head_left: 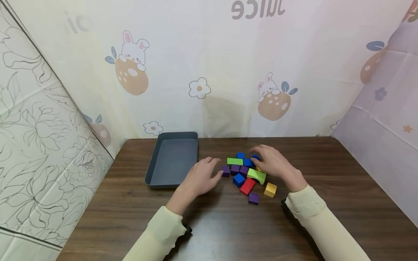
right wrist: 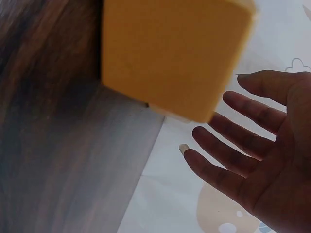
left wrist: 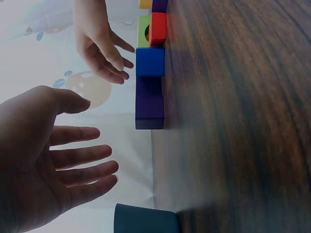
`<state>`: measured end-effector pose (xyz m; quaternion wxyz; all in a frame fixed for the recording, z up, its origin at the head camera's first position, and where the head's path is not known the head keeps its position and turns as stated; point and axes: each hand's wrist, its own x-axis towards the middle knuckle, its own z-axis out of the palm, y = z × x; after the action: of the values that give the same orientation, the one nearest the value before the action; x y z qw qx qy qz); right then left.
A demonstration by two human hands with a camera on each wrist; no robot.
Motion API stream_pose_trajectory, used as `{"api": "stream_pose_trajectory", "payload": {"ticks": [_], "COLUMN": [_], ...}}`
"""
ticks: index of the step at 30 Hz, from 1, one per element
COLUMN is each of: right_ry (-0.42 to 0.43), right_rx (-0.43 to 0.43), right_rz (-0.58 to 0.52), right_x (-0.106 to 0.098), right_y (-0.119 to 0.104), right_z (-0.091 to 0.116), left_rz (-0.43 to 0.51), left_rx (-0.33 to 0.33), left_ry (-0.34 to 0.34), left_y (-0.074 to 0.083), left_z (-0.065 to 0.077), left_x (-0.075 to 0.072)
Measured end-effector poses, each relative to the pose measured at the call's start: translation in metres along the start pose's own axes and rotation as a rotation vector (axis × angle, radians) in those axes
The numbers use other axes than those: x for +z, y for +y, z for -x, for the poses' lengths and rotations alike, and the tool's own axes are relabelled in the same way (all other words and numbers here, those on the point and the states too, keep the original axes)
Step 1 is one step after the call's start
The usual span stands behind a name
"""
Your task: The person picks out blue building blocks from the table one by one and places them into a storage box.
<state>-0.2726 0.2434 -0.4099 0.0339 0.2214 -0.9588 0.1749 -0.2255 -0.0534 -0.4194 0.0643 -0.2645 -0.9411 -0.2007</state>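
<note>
Toy blocks lie loosely grouped on the table: a green rectangular block [head_left: 235,161], a green arch block [head_left: 257,175], a red block [head_left: 248,186], a yellow block [head_left: 270,190], and several blue and purple ones, such as a blue cube [head_left: 239,180] and a purple block [head_left: 253,198]. My left hand [head_left: 203,175] hovers left of the group, nearest a purple block [head_left: 226,171], fingers spread and holding nothing. My right hand [head_left: 273,161] is over the group's right side and covers part of it. In the right wrist view its fingers [right wrist: 228,150] are extended and hold nothing.
A dark grey rectangular tray [head_left: 173,161] stands on the left of the brown wooden table [head_left: 235,232], close beside the left hand. Printed curtains [head_left: 228,72] hang behind the table and along both sides.
</note>
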Motion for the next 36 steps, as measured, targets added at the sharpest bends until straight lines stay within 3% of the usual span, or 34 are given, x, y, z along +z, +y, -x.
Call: {"api": "stream_pose_trajectory", "payload": {"ticks": [26,36], "right_ry": [-0.053,-0.084], "right_rx": [-0.024,-0.022], "right_rz": [-0.034,-0.036], "right_x": [0.010,0.012], "right_y": [0.010,0.014], "right_z": [-0.012,-0.015], "left_rz": [-0.025,-0.044], "left_rx": [0.022,0.013], "left_ry": [0.018,-0.004], "left_y": [0.004,0.001], "left_z": [0.000,0.000], "left_x": [-0.002,0.002]}}
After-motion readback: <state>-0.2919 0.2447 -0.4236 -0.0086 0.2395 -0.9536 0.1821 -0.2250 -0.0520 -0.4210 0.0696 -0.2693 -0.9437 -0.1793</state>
